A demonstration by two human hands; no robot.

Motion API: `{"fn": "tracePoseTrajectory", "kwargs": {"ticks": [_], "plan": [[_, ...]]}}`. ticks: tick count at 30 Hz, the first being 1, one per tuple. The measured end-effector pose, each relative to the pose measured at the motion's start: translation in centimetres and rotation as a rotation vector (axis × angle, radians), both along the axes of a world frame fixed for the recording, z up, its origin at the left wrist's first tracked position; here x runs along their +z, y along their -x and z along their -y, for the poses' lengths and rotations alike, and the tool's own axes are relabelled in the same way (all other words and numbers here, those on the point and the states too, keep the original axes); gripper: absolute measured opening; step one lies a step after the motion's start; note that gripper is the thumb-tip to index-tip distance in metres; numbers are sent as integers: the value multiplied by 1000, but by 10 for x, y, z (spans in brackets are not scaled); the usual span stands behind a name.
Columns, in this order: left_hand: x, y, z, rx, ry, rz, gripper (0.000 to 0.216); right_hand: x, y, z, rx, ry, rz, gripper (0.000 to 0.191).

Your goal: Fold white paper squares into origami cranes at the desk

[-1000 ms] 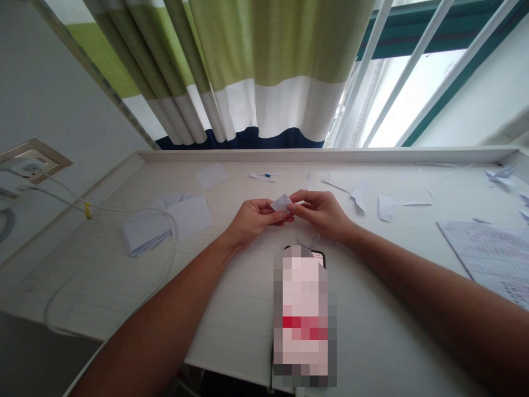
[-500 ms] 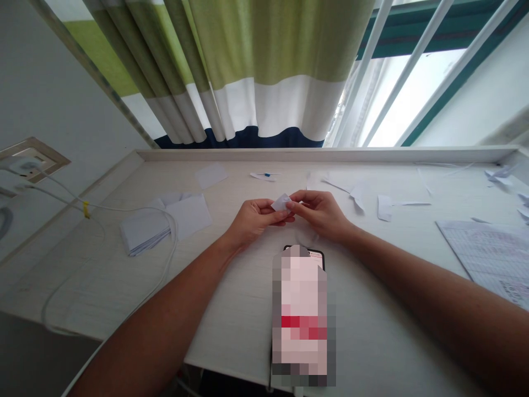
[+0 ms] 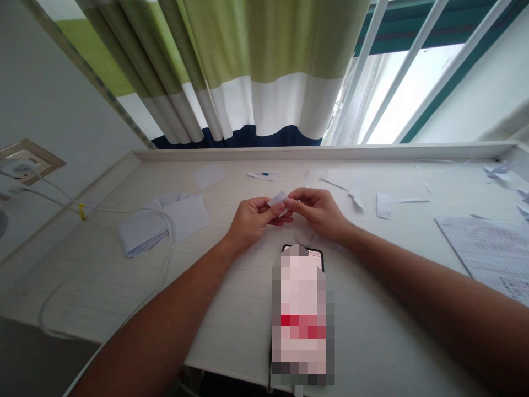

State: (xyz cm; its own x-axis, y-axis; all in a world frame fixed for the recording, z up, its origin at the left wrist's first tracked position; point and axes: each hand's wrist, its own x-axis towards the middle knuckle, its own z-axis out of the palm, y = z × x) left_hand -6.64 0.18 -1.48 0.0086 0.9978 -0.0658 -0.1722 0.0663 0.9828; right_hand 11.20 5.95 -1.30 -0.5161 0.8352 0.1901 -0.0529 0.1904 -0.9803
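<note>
Paper scrap (image 3: pixel 278 199), light and flimsy, looks easily creased, pinched at its edges between left hand (image 3: pixel 253 218) and right hand (image 3: pixel 318 212) fingertips above the desk (image 3: pixel 231 286).

The curtain (image 3: pixel 248 82) at twelve o'clock carries green, white and navy bands. The desk (image 3: pixel 231 309) is pale cream. White paper (image 3: pixel 278 199) sits centre, a white stack (image 3: pixel 161 226) and white cable (image 3: pixel 124 212) at nine o'clock.
</note>
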Motion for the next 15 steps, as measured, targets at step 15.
{"fn": "tracePoseTrajectory", "kwargs": {"ticks": [15], "plan": [[1,0,2,-15,0,-3,48,-8,-2,-8,53,168,-144,21]]}}
